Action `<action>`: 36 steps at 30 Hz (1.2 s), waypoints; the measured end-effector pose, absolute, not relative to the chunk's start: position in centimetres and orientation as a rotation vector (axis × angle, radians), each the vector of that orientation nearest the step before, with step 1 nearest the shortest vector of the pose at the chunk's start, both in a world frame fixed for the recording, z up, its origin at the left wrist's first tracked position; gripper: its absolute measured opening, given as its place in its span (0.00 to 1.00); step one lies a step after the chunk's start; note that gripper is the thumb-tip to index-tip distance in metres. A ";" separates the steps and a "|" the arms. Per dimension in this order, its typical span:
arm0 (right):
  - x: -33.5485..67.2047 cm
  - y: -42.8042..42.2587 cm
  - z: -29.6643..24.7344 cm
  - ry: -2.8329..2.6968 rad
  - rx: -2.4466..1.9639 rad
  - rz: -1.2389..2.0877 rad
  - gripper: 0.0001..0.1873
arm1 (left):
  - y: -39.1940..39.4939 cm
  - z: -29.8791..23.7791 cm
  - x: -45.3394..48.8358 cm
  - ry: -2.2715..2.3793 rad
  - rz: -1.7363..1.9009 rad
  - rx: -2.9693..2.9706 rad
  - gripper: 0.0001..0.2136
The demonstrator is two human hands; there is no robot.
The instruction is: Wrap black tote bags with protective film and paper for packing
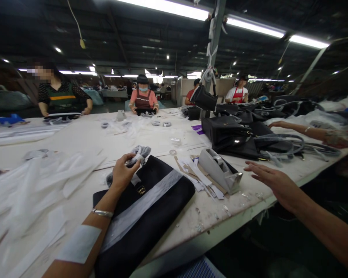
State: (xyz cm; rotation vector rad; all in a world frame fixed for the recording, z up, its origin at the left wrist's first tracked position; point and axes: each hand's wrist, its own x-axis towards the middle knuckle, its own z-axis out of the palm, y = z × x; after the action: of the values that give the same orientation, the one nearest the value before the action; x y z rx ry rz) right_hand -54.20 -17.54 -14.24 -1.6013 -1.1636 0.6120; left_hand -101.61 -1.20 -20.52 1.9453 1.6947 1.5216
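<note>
A black handbag (165, 208) lies flat on the table before me, a strip of clear plastic wrap (142, 210) across it and a gold buckle (141, 189) showing. At the bag's upper end, my left hand (124, 170) has its thumb and fingers closed on a coiled bag strap (142, 151) in grey wrapping. My right hand (274, 181) hovers past the table edge with fingers stretched out, holding nothing. Just left of it stands a grey tape dispenser (217, 166), apart from the fingers. White paper strips (198, 173) lie beside the dispenser.
Black handbags (229, 133) are piled at the right, where another person's arm (304, 129) reaches in. Plastic sheets (31, 193) cover the left of the table (84, 135). A post (217, 34) with a hanging bag (205, 98) rises behind. Co-workers (143, 98) stand across the table.
</note>
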 end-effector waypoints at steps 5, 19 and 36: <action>-53.7 -19.5 -16.9 -0.964 -1.698 0.875 0.21 | -1.2 -20.5 -101.6 1.686 1.529 1.949 0.17; -59.1 -19.7 -19.2 -1.297 -1.756 0.581 0.20 | -1.1 -20.7 -101.6 1.516 1.625 1.833 0.18; -83.3 -5.8 -13.7 -1.422 -0.638 1.377 0.12 | -1.7 -20.9 -101.1 1.490 1.759 1.827 0.21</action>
State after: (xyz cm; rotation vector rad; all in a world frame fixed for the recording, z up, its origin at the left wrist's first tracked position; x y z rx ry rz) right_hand -83.30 -5.83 -13.66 -0.6378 -1.4217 1.3771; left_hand -101.08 -1.68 -20.91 1.8266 1.4898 1.7588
